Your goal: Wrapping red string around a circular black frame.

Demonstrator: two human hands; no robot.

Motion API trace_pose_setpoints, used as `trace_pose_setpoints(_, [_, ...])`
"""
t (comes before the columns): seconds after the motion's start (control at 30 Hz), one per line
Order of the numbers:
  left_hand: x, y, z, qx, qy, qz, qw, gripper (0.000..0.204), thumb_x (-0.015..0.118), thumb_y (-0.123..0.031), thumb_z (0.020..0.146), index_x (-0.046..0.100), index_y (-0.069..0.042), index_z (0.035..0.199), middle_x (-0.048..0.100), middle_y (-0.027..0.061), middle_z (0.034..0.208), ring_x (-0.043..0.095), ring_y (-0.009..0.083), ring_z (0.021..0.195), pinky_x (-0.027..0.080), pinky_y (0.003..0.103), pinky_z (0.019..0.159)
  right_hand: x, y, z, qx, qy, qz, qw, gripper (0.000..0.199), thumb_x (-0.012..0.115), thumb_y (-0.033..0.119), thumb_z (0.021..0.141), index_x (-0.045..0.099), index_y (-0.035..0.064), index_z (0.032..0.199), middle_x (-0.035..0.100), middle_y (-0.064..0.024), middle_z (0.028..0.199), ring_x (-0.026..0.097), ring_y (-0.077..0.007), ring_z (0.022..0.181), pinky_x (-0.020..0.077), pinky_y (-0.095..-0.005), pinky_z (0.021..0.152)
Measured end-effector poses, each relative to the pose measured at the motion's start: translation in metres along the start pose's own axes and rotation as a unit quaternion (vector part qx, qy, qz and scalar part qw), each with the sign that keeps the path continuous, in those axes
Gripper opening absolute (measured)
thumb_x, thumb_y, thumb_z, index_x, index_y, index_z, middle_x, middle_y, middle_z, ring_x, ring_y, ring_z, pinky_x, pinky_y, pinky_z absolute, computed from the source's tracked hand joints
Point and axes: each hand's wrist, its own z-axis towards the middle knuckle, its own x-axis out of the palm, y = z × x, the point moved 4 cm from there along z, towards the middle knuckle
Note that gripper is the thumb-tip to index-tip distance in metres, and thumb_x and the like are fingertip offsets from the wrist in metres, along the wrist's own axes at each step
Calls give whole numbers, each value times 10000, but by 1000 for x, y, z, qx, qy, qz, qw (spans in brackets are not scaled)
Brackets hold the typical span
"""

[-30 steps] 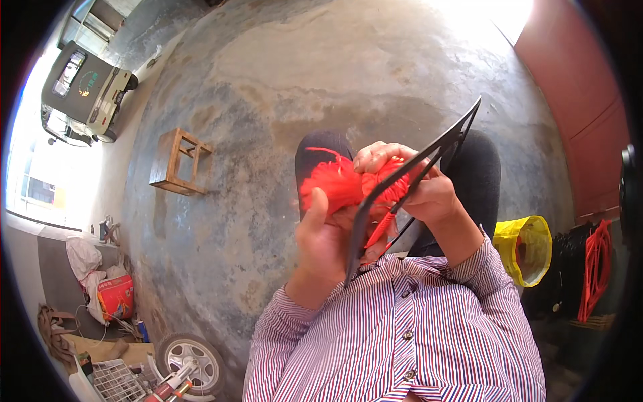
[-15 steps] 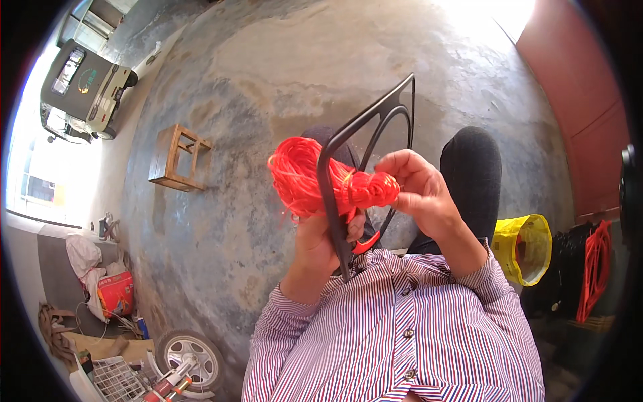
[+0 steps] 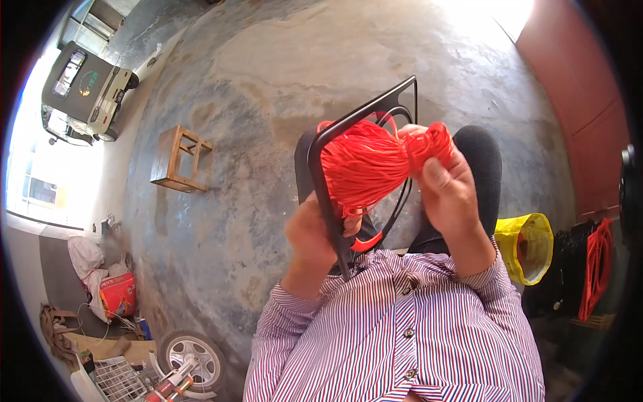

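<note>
A thick bundle of glossy red cord [image 3: 365, 164], tied round near one end, lies across the inside of a black frame [image 3: 320, 167] with thin rounded bars. My right hand [image 3: 454, 194] is closed round the bundle's narrow, tied end, thumb on top. The loose loops fan out leftward, up to the frame's left bar. Lower down, my left hand [image 3: 311, 231] is wrapped round that bar; its fingertips show just under the cord. Whether they also touch the cord is hidden. A red-orange curved piece [image 3: 366, 242] sits at the frame's lower end, above my lap.
A small wooden stool [image 3: 179, 159] lies on its side on the concrete floor to the left. At right stand a yellow bag [image 3: 522, 248] and a hank of red cord [image 3: 595, 271]. Lower left are a wheel [image 3: 192, 360] and a red package [image 3: 118, 293]. A three-wheeled vehicle [image 3: 87, 90] is parked far left.
My right hand has closed on the tied end and drawn the bundle up and to the right, so its loops have come across the left bar. My left hand stays at the frame.
</note>
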Motion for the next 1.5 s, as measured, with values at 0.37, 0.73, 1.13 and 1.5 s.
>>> trace_pose_setpoints(0.37, [6,4,-3,-34,31,13,999,528,429,-379,973,514,25,1302,596,174,932,504,181,603,395,298,527,-17,19,14,-55,-14,32,998,511,485,415,1026,524,-10,1307,606,-154,1253,592,-242,1164,459,-414,1024])
trace_pose_setpoints(0.73, [24,8,-1,-54,68,98,991,589,361,-395,953,477,5,1370,579,197,922,470,159,571,370,274,508,-39,59,15,-112,-83,51,989,504,429,438,1043,499,39,1344,612,-142,1213,617,-245,1082,517,-429,948])
trace_pose_setpoints(1.13, [-12,-4,7,-26,-30,61,997,349,590,-232,976,518,-91,1286,627,106,927,497,136,582,376,260,494,-8,38,8,-80,64,-65,993,549,643,385,947,539,-40,1278,627,-175,1195,611,-229,1118,457,-395,999])
trace_pose_setpoints(1.5, [-16,1,8,-42,7,39,998,303,607,-190,980,574,-134,1276,613,126,911,477,107,575,359,226,461,-66,82,28,-160,-150,50,974,468,482,420,1029,550,47,1304,647,-143,1169,641,-258,1069,533,-459,924])
